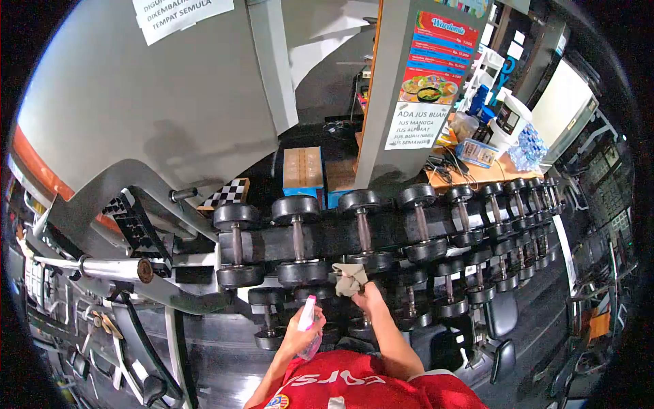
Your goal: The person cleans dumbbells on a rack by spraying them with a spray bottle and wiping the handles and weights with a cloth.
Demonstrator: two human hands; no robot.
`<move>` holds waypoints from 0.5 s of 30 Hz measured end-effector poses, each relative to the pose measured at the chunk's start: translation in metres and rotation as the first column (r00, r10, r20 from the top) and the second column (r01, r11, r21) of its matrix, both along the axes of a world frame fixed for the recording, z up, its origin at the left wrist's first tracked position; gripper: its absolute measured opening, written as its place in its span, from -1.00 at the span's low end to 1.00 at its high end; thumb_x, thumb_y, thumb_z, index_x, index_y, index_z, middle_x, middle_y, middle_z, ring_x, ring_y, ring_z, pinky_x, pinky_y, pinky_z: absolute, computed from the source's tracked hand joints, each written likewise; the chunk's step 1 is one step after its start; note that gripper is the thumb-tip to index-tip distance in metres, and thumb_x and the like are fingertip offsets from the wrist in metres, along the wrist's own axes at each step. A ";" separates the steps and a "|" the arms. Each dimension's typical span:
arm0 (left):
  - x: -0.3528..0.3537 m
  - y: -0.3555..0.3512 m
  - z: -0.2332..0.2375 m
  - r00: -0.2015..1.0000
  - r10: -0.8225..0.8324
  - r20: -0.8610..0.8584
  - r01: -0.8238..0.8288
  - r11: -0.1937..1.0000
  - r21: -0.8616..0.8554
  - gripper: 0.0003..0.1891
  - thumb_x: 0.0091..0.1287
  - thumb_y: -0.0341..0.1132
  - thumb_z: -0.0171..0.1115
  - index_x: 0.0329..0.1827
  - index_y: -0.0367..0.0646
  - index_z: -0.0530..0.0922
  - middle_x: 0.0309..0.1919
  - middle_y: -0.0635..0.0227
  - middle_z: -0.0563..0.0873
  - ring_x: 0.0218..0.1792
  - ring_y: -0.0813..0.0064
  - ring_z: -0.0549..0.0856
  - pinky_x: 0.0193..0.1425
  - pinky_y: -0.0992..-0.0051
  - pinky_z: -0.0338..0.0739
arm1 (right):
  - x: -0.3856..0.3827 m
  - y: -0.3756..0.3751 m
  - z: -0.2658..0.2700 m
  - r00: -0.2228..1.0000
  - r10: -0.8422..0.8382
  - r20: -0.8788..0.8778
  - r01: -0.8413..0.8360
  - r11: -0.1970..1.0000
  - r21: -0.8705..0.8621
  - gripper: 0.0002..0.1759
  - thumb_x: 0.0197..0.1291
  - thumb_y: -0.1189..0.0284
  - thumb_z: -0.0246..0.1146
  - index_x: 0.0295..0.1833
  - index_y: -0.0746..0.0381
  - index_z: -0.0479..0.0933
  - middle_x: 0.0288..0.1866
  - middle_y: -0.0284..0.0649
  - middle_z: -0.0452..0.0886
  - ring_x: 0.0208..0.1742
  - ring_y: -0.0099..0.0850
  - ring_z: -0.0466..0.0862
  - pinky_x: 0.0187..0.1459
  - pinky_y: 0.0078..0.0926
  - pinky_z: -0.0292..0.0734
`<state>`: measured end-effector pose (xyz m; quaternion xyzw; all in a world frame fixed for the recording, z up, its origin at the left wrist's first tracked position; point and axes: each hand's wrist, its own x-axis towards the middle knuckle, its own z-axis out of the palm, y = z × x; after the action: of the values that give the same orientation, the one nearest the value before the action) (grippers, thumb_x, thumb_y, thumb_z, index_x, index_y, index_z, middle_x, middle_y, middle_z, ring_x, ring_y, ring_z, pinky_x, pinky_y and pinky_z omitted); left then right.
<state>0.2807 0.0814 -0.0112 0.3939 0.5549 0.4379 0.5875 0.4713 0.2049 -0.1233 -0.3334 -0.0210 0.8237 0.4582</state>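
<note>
A spray bottle (308, 315) with a pink and white nozzle is held upright in my left hand (300, 333), close to my red shirt. My right hand (369, 298) grips a crumpled beige cloth (350, 280), which lies near the front head of a black dumbbell (364, 230) on the upper rack row. Another black dumbbell (298, 238) stands to the left of the cloth. Below the hands runs a lower row with more dumbbells (270, 317), partly hidden by my hands and the bottle.
A metal bar end (144, 270) juts out at the left. Behind the rack are cardboard boxes (302, 168), a grey pillar (390, 102) and a wooden table (451, 178) with containers. A padded bench (503, 361) stands at the lower right.
</note>
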 end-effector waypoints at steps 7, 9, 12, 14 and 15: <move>0.009 -0.004 0.008 0.997 -0.070 0.034 0.070 0.997 -0.007 -0.76 0.21 -0.48 0.28 -0.08 -0.19 0.47 -0.39 0.46 0.59 -0.56 0.67 0.56 -0.51 0.60 0.49 | 0.060 -0.033 0.053 0.970 -0.239 0.044 0.229 0.960 0.161 -0.62 0.29 0.36 0.03 0.16 0.30 0.41 0.00 -0.15 0.58 -0.01 -0.26 0.58 0.09 -0.27 0.50; 0.011 -0.009 0.003 0.991 -0.101 0.083 0.102 0.995 -0.004 -0.75 0.20 -0.45 0.31 -0.09 -0.18 0.48 -0.38 0.47 0.58 -0.55 0.71 0.55 -0.50 0.62 0.47 | 0.085 -0.046 0.077 0.914 -0.393 0.101 0.379 0.916 0.132 -0.60 0.26 0.29 0.08 0.14 0.25 0.41 0.07 -0.18 0.54 0.06 -0.26 0.56 0.12 -0.22 0.47; 0.017 -0.017 -0.009 0.981 -0.177 -0.074 0.181 0.982 0.059 -0.64 0.14 -0.37 0.38 -0.04 -0.20 0.47 -0.34 0.41 0.58 -0.43 0.64 0.56 -0.34 0.55 0.49 | 0.118 -0.063 0.103 0.853 -0.402 0.333 0.365 0.915 0.171 -0.54 0.27 0.22 0.10 0.21 0.22 0.34 0.12 -0.23 0.50 0.14 -0.28 0.52 0.16 -0.17 0.40; 0.020 -0.026 -0.012 0.973 -0.193 -0.124 0.205 0.974 0.092 -0.58 0.13 -0.33 0.39 0.01 -0.22 0.44 -0.27 0.35 0.56 -0.33 0.56 0.55 -0.22 0.50 0.47 | 0.126 -0.076 0.113 0.836 -0.394 0.381 0.314 0.914 0.256 -0.53 0.27 0.22 0.10 0.22 0.23 0.34 0.13 -0.23 0.50 0.14 -0.31 0.52 0.17 -0.22 0.40; 0.021 -0.030 -0.010 0.962 -0.200 -0.186 0.224 0.967 0.118 -0.53 0.13 -0.29 0.39 0.06 -0.23 0.42 -0.21 0.29 0.54 -0.23 0.49 0.53 -0.09 0.45 0.44 | 0.129 -0.083 0.116 0.823 -0.383 0.420 0.255 0.909 0.328 -0.52 0.27 0.23 0.10 0.22 0.23 0.34 0.13 -0.24 0.50 0.14 -0.34 0.51 0.18 -0.28 0.40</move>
<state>0.3020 0.0514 -0.0216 0.5274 0.5265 0.3738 0.5522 0.6000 0.1216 -0.0075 -0.4614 -0.1829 0.6174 0.6103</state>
